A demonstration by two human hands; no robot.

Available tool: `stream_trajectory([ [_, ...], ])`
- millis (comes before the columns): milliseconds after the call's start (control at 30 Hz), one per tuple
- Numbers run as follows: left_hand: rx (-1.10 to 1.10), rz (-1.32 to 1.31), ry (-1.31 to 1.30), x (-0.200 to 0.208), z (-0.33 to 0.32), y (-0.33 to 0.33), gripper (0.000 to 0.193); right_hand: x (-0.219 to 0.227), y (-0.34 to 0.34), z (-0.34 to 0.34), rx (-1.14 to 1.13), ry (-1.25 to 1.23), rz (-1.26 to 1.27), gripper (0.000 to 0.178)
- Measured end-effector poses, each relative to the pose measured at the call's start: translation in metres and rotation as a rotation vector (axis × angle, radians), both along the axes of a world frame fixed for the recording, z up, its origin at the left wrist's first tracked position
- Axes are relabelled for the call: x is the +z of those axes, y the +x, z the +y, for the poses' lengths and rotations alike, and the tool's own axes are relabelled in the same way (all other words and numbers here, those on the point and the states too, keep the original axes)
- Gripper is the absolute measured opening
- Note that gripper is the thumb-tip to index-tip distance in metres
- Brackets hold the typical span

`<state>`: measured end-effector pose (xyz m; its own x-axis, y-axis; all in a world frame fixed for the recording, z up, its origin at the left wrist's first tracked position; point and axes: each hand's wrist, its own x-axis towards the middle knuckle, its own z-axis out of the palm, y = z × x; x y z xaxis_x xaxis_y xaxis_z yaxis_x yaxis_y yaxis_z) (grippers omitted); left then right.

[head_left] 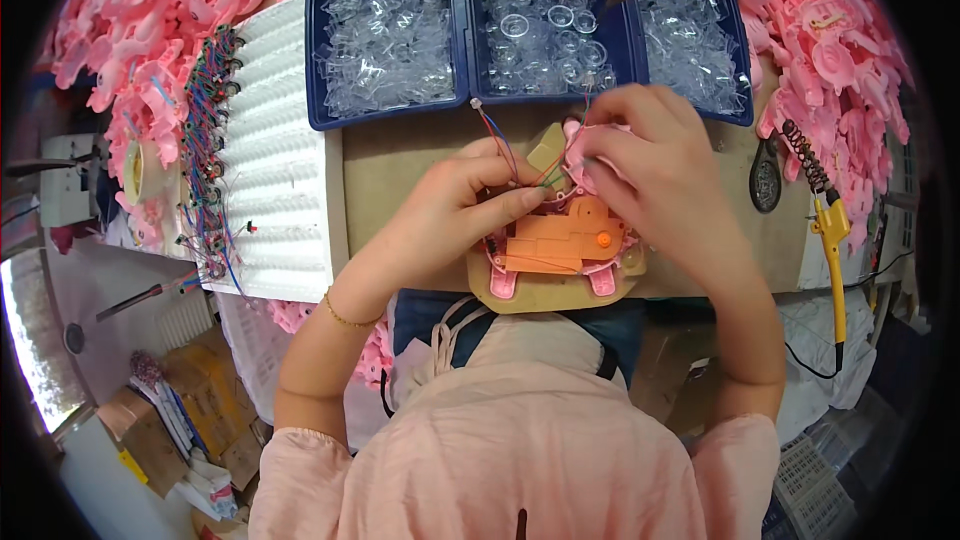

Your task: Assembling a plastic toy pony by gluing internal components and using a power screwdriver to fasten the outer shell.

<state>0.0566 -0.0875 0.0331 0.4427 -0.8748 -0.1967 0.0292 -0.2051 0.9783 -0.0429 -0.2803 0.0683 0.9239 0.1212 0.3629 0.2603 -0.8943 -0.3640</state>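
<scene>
A pink toy [503, 284] with an orange box [550, 238] lies before the person at the bench [400, 162]. At its 11 o'clock, the left hand [445, 198] pinches thin wires [549, 182], fingers nearly together; at 1 o'clock, the right hand's [668, 168] fingers curl, their grip impossible to tell. Blue trays [463, 35] stand at 12, a yellow soldering iron [833, 250] at 3.
</scene>
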Motion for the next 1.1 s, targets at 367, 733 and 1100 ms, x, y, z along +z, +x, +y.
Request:
stream_trajectory([
  [367, -0.028, -0.004, 0.185, 0.019, -0.001, -0.006, 0.019, -0.011, -0.038, -0.004, -0.458, 0.94, 0.579, 0.026],
  [733, -0.01, -0.139, 0.129, 0.019, 0.0, -0.011, 0.017, -0.019, -0.028, -0.01, -0.1, -0.037, 0.172, 0.024],
  [1100, -0.025, -0.137, 0.144, 0.02, 0.006, -0.009, 0.022, -0.012, -0.005, -0.017, 0.068, 0.043, 0.452, 0.014],
])
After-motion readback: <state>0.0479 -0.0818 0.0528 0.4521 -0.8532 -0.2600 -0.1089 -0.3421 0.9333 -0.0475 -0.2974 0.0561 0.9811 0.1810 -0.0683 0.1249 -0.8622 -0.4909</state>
